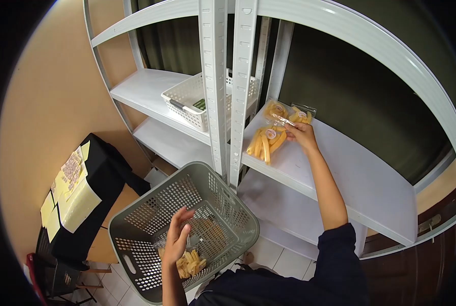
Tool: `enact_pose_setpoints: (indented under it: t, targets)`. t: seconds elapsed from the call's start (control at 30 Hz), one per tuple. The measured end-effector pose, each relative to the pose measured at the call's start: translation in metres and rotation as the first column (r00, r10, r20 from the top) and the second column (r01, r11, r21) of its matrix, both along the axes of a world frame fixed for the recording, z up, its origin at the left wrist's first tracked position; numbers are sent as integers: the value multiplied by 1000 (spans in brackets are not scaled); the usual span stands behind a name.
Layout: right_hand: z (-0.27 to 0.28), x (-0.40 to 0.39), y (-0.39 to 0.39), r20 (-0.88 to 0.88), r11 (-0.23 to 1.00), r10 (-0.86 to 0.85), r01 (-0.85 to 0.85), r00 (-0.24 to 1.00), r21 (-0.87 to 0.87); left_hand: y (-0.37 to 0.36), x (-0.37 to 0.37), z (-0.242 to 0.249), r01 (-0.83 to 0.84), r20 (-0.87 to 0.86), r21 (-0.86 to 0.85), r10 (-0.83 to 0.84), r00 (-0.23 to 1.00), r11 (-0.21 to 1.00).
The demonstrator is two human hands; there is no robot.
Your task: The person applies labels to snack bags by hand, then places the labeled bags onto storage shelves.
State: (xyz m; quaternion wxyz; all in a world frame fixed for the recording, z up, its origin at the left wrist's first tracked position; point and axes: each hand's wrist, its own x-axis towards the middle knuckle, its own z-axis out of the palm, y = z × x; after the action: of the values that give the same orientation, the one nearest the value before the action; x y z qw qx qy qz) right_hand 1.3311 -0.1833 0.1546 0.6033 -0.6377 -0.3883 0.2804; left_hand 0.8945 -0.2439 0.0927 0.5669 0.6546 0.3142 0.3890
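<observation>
Three snack packs (275,110) grouped on shelf (358,173), upper centre-right. Right hand (303,135) pinching top edge of front pack (266,145). Left hand (175,244) empty, fingers loosely open over basket (171,198). Looks partway: more packs (191,263) in basket, lower centre.

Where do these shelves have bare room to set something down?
Bare: the right shelf, from the right forearm to its right end; the left shelf, left of the white basket. Crowded: the right shelf's inner end, under snack packets.
</observation>
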Motion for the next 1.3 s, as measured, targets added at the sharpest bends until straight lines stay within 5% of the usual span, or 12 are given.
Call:
enact_pose_setpoints:
  t: [0.17, 0.23, 0.3, 0.37, 0.43, 0.6, 0.83, 1.0, 1.1, 1.17, 1.23, 1.3]
  targets:
    - [-15, 6, 23, 297, 976, -116, 164, 948, -143, -34, -72, -64, -230, -151, -224, 200, 968, 947]
    - [-31, 15, 30, 657, 959, -258, 270, 708, 85, -52, -96, -87, -371, -286, -206, 307, 908, 906]
    - [-36, 22, 34, 683, 970, -229, 220, 694, 101, -63, -116, -112, -448, -342, -222, 361, 868, 866]
    - [-27, 23, 29, 854, 948, -297, 239, 427, 210, -71, -129, -120, -484, -434, -183, 372, 821, 856]
    - [-2, -13, 12, 849, 905, -426, 162, 313, 394, -71, -140, -132, -476, -465, -215, 340, 818, 853]
    - [5, -130, -46, 620, 733, -649, 144, 441, 665, -49, -155, -199, -452, -570, -317, 213, 793, 834]
    - [-115, -297, -113, 804, 948, 117, -306, 583, 84, -18, -128, -326, 25, -827, -98, -95, 554, 995]
    - [-138, -329, -160, 700, 937, 300, -339, 649, -87, -19, -86, -338, 95, -935, -190, -210, 285, 977]
    - [-141, -309, -181, 718, 964, 263, -139, 644, -228, -19, -82, -370, 2, -836, -364, -327, 441, 932]
    - [-146, -297, -187, 733, 977, 202, -84, 650, -196, -17, -72, -358, -34, -842, -233, -184, 507, 972]
    - [-144, -293, -185, 627, 967, 106, 66, 772, -244, -5, -63, -318, -103, -345, -300, -7, 938, 948]
    - [-137, -301, -164, 502, 971, 21, 102, 864, -216, 6, -48, -226, -81, -222, -354, 1, 975, 932]
